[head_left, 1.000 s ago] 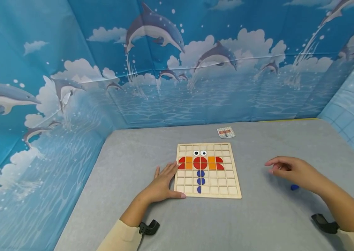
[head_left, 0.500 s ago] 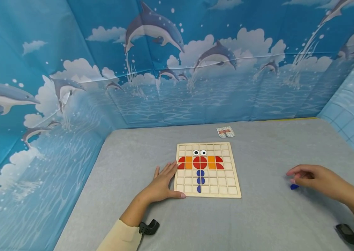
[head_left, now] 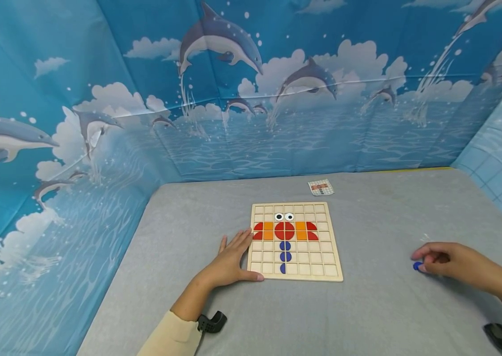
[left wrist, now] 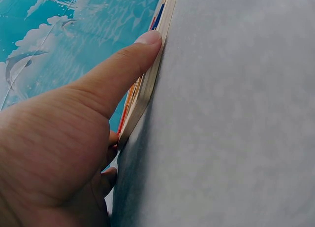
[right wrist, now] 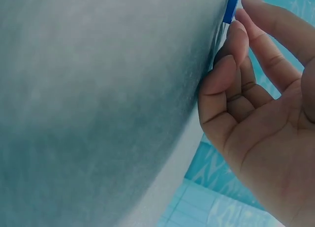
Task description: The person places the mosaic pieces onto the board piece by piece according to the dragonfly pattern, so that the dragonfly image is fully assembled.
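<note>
A wooden grid board [head_left: 317,257] bears flat pieces: two eye discs [head_left: 284,216], red pieces [head_left: 284,231], orange pieces [head_left: 301,231] and a column of blue pieces [head_left: 285,256]. My left hand [head_left: 228,262] rests at the board's left side, thumb along the near edge, fingers on the left rim; the left wrist view shows the thumb [left wrist: 133,54] against the board's edge. Far to the right, my right hand [head_left: 453,262] is at a loose blue piece [head_left: 417,266] on the table. In the right wrist view, its thumb and forefinger tips are parted beside that blue piece [right wrist: 231,6].
A small printed card [head_left: 320,187] with a similar pattern lies behind the board. Grey cloth [head_left: 366,306] covers the table. A dolphin-print curtain [head_left: 242,138] hangs along the back and sides.
My right hand has moved right and toward the near side, down to the loose blue piece, its thumb now overlapping it. The left hand and board have stayed put.
</note>
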Demonstrator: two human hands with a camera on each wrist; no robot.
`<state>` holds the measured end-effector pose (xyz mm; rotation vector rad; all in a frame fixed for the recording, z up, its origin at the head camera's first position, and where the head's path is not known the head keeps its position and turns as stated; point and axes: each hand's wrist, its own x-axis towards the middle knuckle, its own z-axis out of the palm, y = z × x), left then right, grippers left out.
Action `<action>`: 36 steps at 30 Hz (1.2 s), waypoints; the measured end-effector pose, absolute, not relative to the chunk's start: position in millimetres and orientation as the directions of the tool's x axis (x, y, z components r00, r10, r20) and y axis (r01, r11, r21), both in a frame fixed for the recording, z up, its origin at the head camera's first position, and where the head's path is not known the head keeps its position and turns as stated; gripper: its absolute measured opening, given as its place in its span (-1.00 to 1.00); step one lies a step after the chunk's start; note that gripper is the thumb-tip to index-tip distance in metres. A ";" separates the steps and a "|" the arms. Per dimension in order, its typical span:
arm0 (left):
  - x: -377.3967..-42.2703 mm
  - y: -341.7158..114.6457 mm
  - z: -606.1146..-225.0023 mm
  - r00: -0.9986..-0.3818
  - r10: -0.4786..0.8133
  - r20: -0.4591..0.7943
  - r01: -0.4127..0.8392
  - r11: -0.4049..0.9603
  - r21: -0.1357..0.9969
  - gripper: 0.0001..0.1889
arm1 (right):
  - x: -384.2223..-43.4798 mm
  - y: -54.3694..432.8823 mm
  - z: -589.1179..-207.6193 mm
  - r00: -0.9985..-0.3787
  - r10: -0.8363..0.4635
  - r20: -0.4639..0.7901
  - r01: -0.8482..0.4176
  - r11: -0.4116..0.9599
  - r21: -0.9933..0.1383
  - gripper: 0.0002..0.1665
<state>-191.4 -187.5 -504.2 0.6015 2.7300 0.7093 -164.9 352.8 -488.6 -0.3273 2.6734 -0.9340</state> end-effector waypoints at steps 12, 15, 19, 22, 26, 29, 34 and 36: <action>-192.9 -187.3 -506.8 -0.884 0.444 -0.145 0.325 0.807 0.493 0.26 | -165.7 357.8 -495.8 -0.916 -0.383 -0.120 -0.208 0.709 -0.674 -0.86; -193.3 -187.3 -507.1 -0.885 0.443 -0.147 0.323 0.808 0.493 0.26 | -165.0 357.1 -497.4 -0.919 -0.381 -0.102 -0.217 0.704 -0.676 -0.90; -193.4 -187.4 -507.2 -0.884 0.443 -0.148 0.322 0.808 0.493 0.26 | -163.9 356.3 -498.4 -0.919 -0.384 -0.084 -0.231 0.700 -0.675 -0.92; -193.4 -187.4 -507.2 -0.884 0.444 -0.147 0.323 0.807 0.494 0.26 | -163.3 354.2 -496.1 -0.926 -0.364 -0.095 -0.216 0.721 -0.658 -0.92; -193.5 -187.4 -507.3 -0.884 0.446 -0.142 0.326 0.805 0.496 0.26 | -164.3 348.7 -489.0 -0.936 -0.317 -0.150 -0.157 0.761 -0.629 -0.86; -193.3 -187.3 -507.1 -0.884 0.446 -0.141 0.325 0.804 0.498 0.26 | -165.3 341.5 -483.0 -0.937 -0.301 -0.177 -0.124 0.761 -0.636 -0.83; -193.2 -187.7 -507.8 -0.883 0.447 -0.143 0.325 0.802 0.501 0.26 | -167.8 327.9 -476.7 -0.933 -0.321 -0.163 -0.129 0.722 -0.679 -0.84; -193.2 -187.8 -507.9 -0.882 0.448 -0.142 0.327 0.801 0.501 0.26 | -168.9 322.3 -474.4 -0.928 -0.335 -0.160 -0.136 0.707 -0.694 -0.84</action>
